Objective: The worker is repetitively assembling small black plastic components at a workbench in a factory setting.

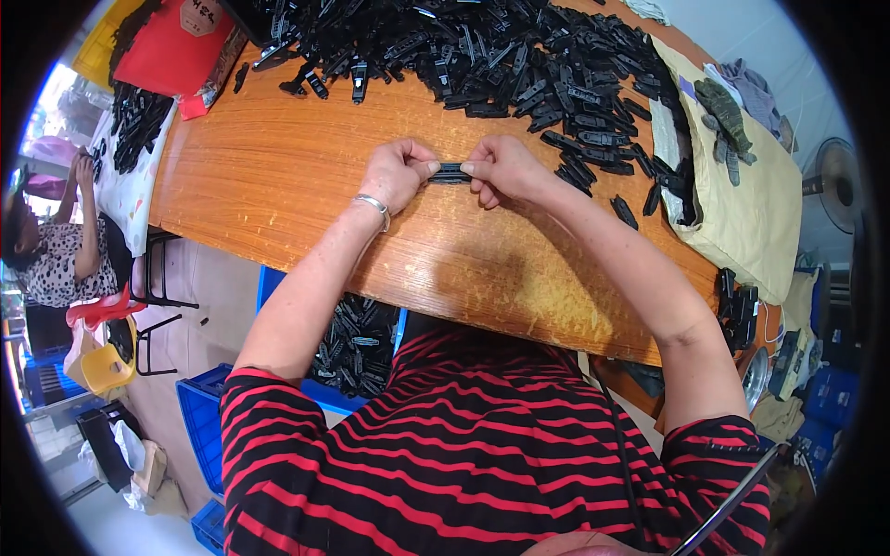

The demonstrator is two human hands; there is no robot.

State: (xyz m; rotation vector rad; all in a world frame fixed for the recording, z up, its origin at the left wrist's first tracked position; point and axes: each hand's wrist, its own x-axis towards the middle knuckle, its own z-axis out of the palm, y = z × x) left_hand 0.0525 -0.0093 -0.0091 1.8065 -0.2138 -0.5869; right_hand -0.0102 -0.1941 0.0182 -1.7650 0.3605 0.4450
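Between my two hands, just above the wooden table (pixel 278 199), is a small, narrow black plastic part (pixel 451 173), held level by its ends. My left hand (pixel 400 173) pinches its left end between thumb and fingers. At the other end, my right hand (pixel 502 170) grips it the same way, fingers curled under. What the part belongs to does not show. A large heap of similar black plastic parts (pixel 482 56) spreads across the far side of the table, with a few loose ones close to my right hand.
A red bag (pixel 176 46) stands at the far left. To the right lies a cream sack (pixel 742 204) with a glove (pixel 721 116) on it. A blue crate (pixel 324 394) of black parts sits below the table edge. Another person (pixel 69 250) works at a table on the left.
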